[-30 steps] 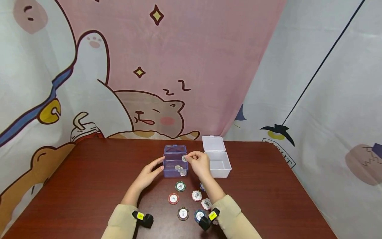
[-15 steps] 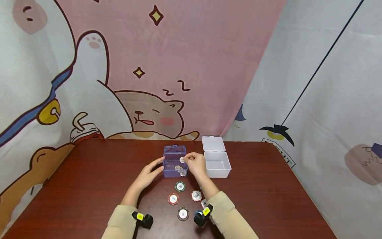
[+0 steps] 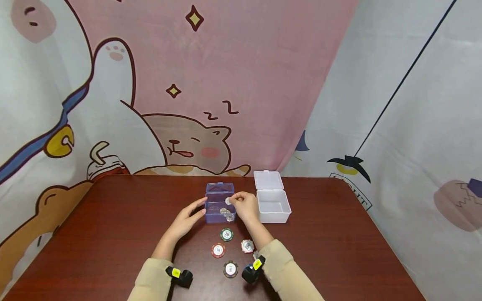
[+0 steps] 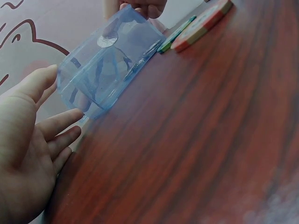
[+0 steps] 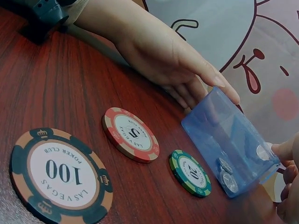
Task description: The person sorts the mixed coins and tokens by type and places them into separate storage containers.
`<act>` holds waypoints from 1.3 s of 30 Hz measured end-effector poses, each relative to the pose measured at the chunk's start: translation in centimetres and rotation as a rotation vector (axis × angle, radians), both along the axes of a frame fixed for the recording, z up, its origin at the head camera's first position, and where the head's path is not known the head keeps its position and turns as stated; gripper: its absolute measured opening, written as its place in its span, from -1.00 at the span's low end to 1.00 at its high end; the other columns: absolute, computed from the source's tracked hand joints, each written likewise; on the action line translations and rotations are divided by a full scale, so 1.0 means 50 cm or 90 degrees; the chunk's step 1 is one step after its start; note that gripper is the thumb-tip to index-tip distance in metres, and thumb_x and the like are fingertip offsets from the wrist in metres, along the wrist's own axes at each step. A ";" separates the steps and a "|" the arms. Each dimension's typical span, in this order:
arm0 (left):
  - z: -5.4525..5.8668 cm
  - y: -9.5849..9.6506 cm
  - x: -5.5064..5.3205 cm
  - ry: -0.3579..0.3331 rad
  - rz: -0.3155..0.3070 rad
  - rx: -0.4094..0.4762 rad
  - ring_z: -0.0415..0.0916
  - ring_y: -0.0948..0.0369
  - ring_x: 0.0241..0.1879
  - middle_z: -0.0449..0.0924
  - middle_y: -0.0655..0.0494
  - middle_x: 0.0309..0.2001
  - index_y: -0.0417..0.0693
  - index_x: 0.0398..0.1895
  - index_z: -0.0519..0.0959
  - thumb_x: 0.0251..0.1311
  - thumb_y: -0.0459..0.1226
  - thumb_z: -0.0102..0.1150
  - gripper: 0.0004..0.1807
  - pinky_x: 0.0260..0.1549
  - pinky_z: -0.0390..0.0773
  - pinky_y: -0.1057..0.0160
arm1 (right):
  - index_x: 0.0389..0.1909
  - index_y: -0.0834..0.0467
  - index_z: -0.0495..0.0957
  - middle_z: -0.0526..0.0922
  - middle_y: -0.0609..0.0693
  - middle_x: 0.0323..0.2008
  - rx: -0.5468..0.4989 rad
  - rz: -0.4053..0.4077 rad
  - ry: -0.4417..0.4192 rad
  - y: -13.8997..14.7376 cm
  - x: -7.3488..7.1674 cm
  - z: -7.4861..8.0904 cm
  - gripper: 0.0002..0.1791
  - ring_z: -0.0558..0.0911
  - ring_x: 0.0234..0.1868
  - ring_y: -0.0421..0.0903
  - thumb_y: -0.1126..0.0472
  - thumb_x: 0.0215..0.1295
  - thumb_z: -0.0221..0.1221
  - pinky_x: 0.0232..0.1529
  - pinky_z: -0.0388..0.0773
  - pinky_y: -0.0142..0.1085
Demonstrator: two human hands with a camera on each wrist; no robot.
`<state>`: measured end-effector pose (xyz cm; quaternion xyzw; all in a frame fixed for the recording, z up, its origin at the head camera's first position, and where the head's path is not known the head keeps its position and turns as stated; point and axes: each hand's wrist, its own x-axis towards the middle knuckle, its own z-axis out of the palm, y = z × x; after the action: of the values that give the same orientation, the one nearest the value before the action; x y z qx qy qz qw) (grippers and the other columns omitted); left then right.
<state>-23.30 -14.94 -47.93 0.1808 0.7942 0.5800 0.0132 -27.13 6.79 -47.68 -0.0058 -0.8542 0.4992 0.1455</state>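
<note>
A translucent blue-purple plastic box (image 3: 216, 218) stands on the table with its lid back, and a few silver coins (image 3: 227, 213) lie inside. My left hand (image 3: 184, 221) rests its fairly straight fingertips against the box's left side. My right hand (image 3: 246, 207) pinches a silver coin (image 3: 228, 201) between thumb and finger over the box opening. Through the box wall, the held coin (image 4: 107, 41) shows in the left wrist view. Nearer the person lie poker chips: a green one (image 3: 226, 234), a red one (image 3: 218, 250), a black-and-tan one (image 5: 63, 175) and a white one (image 3: 247, 246).
An open white plastic box (image 3: 273, 217) stands to the right of the blue-purple one. More chips lie partly hidden under the right forearm and its wrist camera (image 3: 252, 271). A cartoon-printed cloth (image 3: 263, 83) hangs behind the table (image 3: 113, 234).
My right hand has moved slightly left with the pinched coin, further over the box. My left hand has stayed at the box's side. The head view has shifted a little.
</note>
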 end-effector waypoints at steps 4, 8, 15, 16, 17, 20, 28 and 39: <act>-0.004 0.000 -0.002 0.002 0.001 0.001 0.18 -0.17 0.30 0.32 -0.37 0.24 -0.33 0.33 0.31 0.35 -0.36 0.04 -0.50 0.23 0.08 -0.21 | -0.60 0.15 0.66 0.38 -0.17 -0.73 -0.013 -0.004 0.002 -0.001 -0.001 -0.003 -0.88 0.34 -0.63 -0.23 0.24 0.01 0.40 -0.58 0.26 -0.34; -0.009 0.004 -0.002 0.016 0.012 0.014 0.20 -0.18 0.29 0.35 -0.36 0.22 -0.32 0.31 0.33 0.34 -0.37 0.05 -0.52 0.22 0.08 -0.22 | -0.58 0.15 0.67 0.38 -0.16 -0.73 -0.024 -0.002 0.001 0.000 -0.001 -0.006 -0.88 0.34 -0.63 -0.23 0.24 0.01 0.41 -0.60 0.25 -0.35; -0.008 0.005 -0.001 0.020 0.016 0.020 0.22 -0.16 0.28 0.37 -0.33 0.22 -0.31 0.30 0.35 0.33 -0.36 0.07 -0.52 0.22 0.10 -0.21 | -0.53 0.17 0.68 0.37 -0.15 -0.70 -0.041 0.009 -0.010 0.003 0.000 -0.007 -0.90 0.35 -0.61 -0.22 0.24 0.02 0.40 -0.57 0.27 -0.34; -0.008 0.004 -0.002 0.018 0.013 0.022 0.21 -0.17 0.28 0.37 -0.35 0.22 -0.32 0.29 0.35 0.33 -0.37 0.07 -0.52 0.22 0.09 -0.21 | -0.52 0.17 0.69 0.37 -0.15 -0.70 -0.041 0.010 -0.011 0.003 0.000 -0.007 -0.91 0.35 -0.60 -0.22 0.24 0.03 0.40 -0.57 0.28 -0.34; -0.008 0.003 -0.002 0.019 0.009 0.021 0.21 -0.18 0.28 0.36 -0.36 0.22 -0.33 0.29 0.35 0.33 -0.37 0.07 -0.52 0.22 0.09 -0.22 | -0.50 0.16 0.69 0.38 -0.15 -0.70 -0.040 0.011 -0.012 0.003 0.000 -0.007 -0.91 0.35 -0.60 -0.22 0.23 0.03 0.40 -0.56 0.28 -0.34; -0.006 0.001 -0.003 0.017 0.001 0.013 0.20 -0.18 0.29 0.35 -0.38 0.22 -0.36 0.30 0.32 0.34 -0.38 0.06 -0.51 0.23 0.09 -0.20 | -0.47 0.16 0.70 0.41 -0.14 -0.68 -0.037 0.014 -0.008 0.002 0.004 -0.003 -0.92 0.38 -0.58 -0.22 0.24 0.04 0.39 -0.54 0.31 -0.33; -0.004 0.000 -0.003 0.010 0.001 0.012 0.20 -0.17 0.29 0.34 -0.37 0.23 -0.34 0.31 0.33 0.34 -0.37 0.06 -0.51 0.22 0.10 -0.21 | -0.42 0.17 0.71 0.51 -0.11 -0.62 -0.026 0.037 0.020 0.000 0.017 0.017 -0.89 0.45 -0.54 -0.21 0.21 0.08 0.37 -0.48 0.39 -0.32; -0.005 0.001 -0.002 0.015 0.000 -0.002 0.18 -0.18 0.30 0.33 -0.39 0.23 -0.36 0.32 0.30 0.35 -0.37 0.04 -0.51 0.23 0.09 -0.19 | -0.34 0.23 0.69 0.57 -0.07 -0.55 -0.078 0.116 0.062 0.017 0.036 0.041 -0.89 0.47 -0.50 -0.20 0.26 0.16 0.31 -0.46 0.41 -0.39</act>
<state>-23.41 -14.89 -48.17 0.1878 0.7950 0.5768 0.0041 -25.35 7.65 -45.62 0.0873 -0.8110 0.5612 0.1403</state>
